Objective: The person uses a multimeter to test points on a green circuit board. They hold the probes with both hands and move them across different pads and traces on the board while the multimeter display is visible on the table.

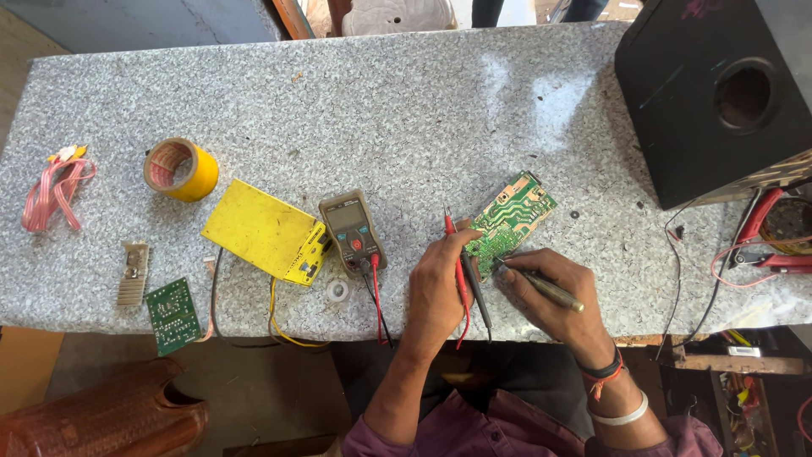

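- Head view: the left hand [437, 275] is closed around a green circuit board [510, 222], thumb on its near edge, tilting it up off the grey speckled table [406, 101]; a red probe [458, 269] and a black probe [477, 292] lie tucked under the same hand's fingers.
- The right hand [554, 292], just right of the left, pinches a pen-like metal tool [541, 286], its tip touching the board's lower edge.
- Left of the left hand sits the multimeter [353, 233], its leads running to the probes; beyond it lie a yellow box [264, 230] and a tape roll [180, 169].
- Work looks mid-way: the board is being probed at one spot, with both meter probes set aside in the grip and touching nothing on it.
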Action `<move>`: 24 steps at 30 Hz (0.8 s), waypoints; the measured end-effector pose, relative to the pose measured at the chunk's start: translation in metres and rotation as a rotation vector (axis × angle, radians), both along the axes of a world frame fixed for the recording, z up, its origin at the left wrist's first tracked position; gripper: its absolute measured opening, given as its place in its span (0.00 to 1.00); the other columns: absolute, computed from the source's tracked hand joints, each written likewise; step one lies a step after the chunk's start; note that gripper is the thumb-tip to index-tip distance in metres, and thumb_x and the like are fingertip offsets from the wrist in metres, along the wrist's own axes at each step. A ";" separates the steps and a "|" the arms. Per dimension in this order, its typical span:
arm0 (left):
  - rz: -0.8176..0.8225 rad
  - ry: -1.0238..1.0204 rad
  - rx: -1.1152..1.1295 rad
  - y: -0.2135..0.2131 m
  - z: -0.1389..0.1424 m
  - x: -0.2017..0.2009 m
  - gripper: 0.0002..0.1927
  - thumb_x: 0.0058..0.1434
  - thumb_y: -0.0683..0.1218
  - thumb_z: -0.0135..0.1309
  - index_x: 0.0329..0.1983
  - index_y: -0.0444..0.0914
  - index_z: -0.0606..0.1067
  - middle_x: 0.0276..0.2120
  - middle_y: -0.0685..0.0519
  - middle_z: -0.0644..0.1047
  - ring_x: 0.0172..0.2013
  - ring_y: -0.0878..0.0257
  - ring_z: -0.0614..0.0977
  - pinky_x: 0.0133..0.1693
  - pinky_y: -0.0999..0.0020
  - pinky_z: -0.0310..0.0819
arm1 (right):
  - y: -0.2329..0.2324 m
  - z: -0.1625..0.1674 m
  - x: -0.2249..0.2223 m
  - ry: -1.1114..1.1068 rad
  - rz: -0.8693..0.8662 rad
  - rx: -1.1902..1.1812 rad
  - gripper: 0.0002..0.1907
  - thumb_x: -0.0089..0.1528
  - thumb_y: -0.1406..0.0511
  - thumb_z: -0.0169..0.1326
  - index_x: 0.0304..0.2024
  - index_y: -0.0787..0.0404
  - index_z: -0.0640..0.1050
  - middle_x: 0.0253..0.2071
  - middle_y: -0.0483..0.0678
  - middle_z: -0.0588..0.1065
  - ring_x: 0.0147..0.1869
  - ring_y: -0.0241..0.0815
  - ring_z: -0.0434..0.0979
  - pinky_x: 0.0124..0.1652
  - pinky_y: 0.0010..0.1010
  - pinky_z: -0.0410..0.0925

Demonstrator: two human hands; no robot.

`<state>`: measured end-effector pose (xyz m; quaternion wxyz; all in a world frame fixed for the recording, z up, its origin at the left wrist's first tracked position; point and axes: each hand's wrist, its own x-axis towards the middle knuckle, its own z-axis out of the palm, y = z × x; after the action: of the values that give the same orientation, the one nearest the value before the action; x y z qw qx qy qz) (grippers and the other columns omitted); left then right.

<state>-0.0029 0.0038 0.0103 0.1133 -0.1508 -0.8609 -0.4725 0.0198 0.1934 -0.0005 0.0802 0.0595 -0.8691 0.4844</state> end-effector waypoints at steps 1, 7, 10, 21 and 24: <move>-0.003 -0.010 0.005 0.000 0.000 0.001 0.18 0.63 0.37 0.56 0.57 0.39 0.73 0.56 0.42 0.79 0.54 0.45 0.82 0.53 0.54 0.78 | 0.000 0.000 0.000 0.010 0.007 -0.003 0.09 0.59 0.63 0.64 0.41 0.60 0.83 0.38 0.48 0.83 0.37 0.40 0.85 0.36 0.28 0.74; -0.022 0.013 0.026 -0.002 0.000 -0.001 0.19 0.62 0.35 0.54 0.58 0.38 0.72 0.55 0.41 0.79 0.55 0.43 0.80 0.53 0.54 0.76 | -0.001 0.000 -0.001 -0.020 -0.013 -0.039 0.10 0.59 0.62 0.63 0.40 0.61 0.83 0.34 0.48 0.83 0.34 0.37 0.84 0.33 0.27 0.74; -0.030 0.032 0.028 -0.003 0.000 0.000 0.19 0.62 0.35 0.52 0.57 0.38 0.72 0.55 0.40 0.79 0.56 0.43 0.80 0.54 0.54 0.75 | -0.002 0.000 0.000 -0.050 -0.023 -0.072 0.10 0.58 0.62 0.63 0.40 0.61 0.83 0.33 0.48 0.83 0.33 0.36 0.84 0.33 0.27 0.74; 0.092 -0.007 0.014 0.002 -0.004 -0.001 0.15 0.64 0.39 0.55 0.54 0.38 0.74 0.53 0.41 0.79 0.51 0.45 0.83 0.47 0.55 0.79 | -0.001 -0.003 -0.006 -0.077 -0.032 -0.054 0.09 0.57 0.65 0.63 0.38 0.63 0.84 0.34 0.49 0.84 0.34 0.40 0.85 0.34 0.29 0.75; 0.068 0.029 0.023 0.002 -0.003 -0.001 0.16 0.63 0.39 0.55 0.54 0.38 0.74 0.53 0.41 0.79 0.51 0.45 0.83 0.48 0.55 0.79 | -0.001 -0.003 -0.005 -0.066 -0.043 -0.061 0.10 0.57 0.65 0.63 0.39 0.62 0.84 0.34 0.49 0.83 0.34 0.40 0.86 0.34 0.29 0.75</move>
<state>-0.0036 0.0056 0.0075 0.1433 -0.1270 -0.8583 -0.4761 0.0144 0.1923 -0.0033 0.0638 0.0224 -0.8573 0.5104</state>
